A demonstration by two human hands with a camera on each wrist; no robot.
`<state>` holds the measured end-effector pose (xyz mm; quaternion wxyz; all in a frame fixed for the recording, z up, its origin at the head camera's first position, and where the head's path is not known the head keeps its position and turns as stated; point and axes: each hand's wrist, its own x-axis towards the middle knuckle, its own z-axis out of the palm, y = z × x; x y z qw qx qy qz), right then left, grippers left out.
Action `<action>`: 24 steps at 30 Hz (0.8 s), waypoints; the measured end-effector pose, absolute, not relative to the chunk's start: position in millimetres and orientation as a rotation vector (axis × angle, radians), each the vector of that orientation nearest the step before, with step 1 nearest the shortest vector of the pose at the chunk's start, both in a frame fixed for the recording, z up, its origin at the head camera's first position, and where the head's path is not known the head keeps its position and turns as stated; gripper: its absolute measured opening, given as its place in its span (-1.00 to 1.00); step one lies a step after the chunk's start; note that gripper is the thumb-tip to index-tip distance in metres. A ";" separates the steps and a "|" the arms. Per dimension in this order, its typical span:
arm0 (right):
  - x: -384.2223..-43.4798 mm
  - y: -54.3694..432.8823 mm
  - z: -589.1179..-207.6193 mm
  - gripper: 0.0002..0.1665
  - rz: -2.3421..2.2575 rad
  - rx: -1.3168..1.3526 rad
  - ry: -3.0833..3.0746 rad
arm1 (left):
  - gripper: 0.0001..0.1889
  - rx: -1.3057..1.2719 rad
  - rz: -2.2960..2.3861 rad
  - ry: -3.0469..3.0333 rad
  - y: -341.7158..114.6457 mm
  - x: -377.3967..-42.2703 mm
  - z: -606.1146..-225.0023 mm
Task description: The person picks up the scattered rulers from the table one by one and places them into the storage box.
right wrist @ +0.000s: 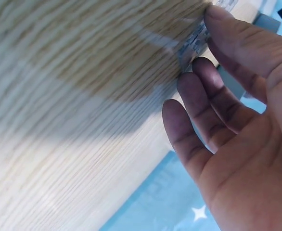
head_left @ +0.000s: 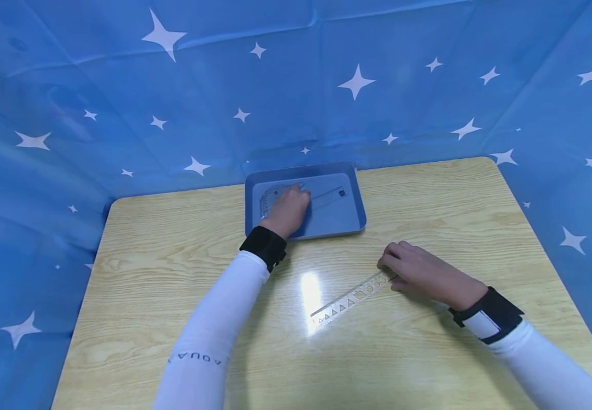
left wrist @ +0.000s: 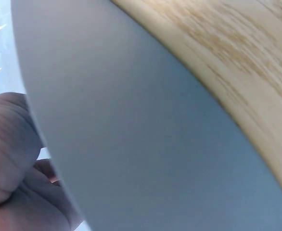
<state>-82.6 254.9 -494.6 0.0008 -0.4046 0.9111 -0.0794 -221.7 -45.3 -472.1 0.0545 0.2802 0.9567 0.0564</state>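
My left hand (head_left: 289,210) reaches into a blue-grey tray (head_left: 337,232), over clear plastic drawing tools. A clear protractor (head_left: 266,200) with a curved edge shows at its left, partly covered by the hand. To its right lies a clear flat piece with a small dark square mark (head_left: 342,193). In the left wrist view the tray wall hides the fingertips, so I cannot tell whether they grip anything. My right hand (head_left: 419,270) pinches the right end of a clear ruler (head_left: 349,299) with cut-out shapes, thumb and index finger at its edge, low over the table.
The light wood-grain table (head_left: 162,273) reaches back to a blue curtain (head_left: 296,85) with white stars. The tray stands against the table's back edge. A bright glare spot shows left of the ruler.
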 end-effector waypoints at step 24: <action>-88.5 250.5 -494.6 -0.64 -0.286 -1.278 2.840 | -0.64 0.780 0.309 2.837 -50.8 -230.0 -475.3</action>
